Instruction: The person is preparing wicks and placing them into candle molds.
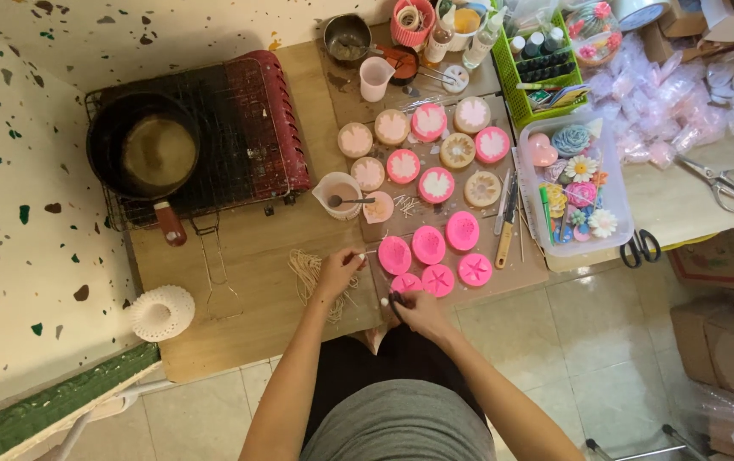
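You knelt over a low wooden board [247, 265] set on the floor. At its far left sat a red portable stove [239, 128] with a dark pot [141, 154] on the grate. To the right of the stove lay rows of round pink moulds [428, 245], some filled with pale wax, and beyond them a clear tub [619, 218] of finished flower shapes. A small cup [337, 195] with a spoon stood between stove and moulds. A loose bundle of pale wicks [307, 271] lay near the board's front edge.

Your left hand [339, 271] rested on those wicks, fingers curled loosely over them. Your right hand [418, 312] had its fingertips pinched on something small and dark at the nearest pink mould [404, 283]; what it was, I could not tell.
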